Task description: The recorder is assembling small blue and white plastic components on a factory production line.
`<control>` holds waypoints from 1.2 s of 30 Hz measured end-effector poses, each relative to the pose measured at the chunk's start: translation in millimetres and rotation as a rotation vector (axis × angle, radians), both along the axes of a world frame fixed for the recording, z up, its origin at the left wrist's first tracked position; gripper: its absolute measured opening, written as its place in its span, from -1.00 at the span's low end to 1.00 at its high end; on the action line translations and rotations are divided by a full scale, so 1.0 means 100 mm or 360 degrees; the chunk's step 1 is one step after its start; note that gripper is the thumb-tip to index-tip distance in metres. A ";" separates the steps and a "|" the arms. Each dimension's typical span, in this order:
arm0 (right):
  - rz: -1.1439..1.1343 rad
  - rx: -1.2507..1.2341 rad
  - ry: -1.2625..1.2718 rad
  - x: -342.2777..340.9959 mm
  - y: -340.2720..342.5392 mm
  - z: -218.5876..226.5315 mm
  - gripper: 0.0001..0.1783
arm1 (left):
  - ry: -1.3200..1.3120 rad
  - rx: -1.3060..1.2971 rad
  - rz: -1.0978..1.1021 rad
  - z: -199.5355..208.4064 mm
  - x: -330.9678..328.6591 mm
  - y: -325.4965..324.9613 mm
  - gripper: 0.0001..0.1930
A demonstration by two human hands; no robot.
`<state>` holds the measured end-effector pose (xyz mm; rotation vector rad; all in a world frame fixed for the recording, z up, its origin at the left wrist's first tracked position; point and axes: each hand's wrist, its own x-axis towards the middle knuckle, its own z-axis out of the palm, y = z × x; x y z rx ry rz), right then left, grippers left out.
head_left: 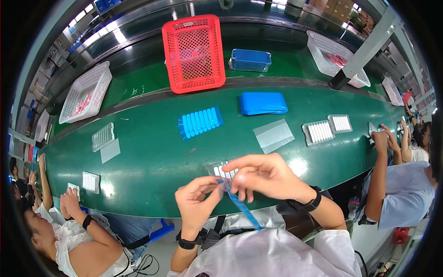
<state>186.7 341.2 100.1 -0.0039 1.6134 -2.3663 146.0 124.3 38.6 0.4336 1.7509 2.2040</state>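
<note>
My left hand (pixel 196 203) is closed in a pinch on the upper end of a narrow blue film strip (pixel 244 210). My right hand (pixel 274 175) has its thumb and fingers closed at the same end, with something small and clear at the fingertips that I cannot make out. The strip hangs slanting down to the right, toward my shirt. Just beyond my hands lies a clear plastic tray of white sticks (pixel 220 170), partly hidden by them. Farther off, a blue sheet with several light-blue oblong pieces (pixel 200 123) lies flat on the green table (pixel 152 161).
A blue stack (pixel 263 103) and a clear sheet (pixel 273 135) lie beyond my right hand, near two filled trays (pixel 318 132). A red basket (pixel 194 55) leans at the back; white baskets (pixel 86 92) flank it. Co-workers sit left (pixel 92 235) and right (pixel 401 194).
</note>
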 end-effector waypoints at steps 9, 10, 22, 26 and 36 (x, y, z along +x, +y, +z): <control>-0.0539 0.1711 0.0416 -0.29 0.56 -0.29 -0.81 | -0.0339 0.0000 0.0264 -0.07 -0.13 -0.06 -0.87; -0.0439 0.1883 0.0225 -0.33 0.83 -0.30 -0.85 | -0.0425 -0.0029 0.0203 -0.08 -0.17 -0.07 -0.86; -0.0605 0.2548 0.1196 -0.17 0.78 -0.26 -0.70 | -0.0547 -0.0102 0.0084 -0.21 -0.15 -0.08 -0.83; 0.0099 0.2671 0.0881 0.01 0.83 -0.65 -0.56 | -0.0511 -0.0118 0.0054 -0.20 -0.16 -0.03 -0.83; 0.0045 0.2314 0.1096 0.05 0.68 -0.06 -0.56 | -0.0472 -0.0138 0.0033 -0.24 -0.16 -0.11 -0.80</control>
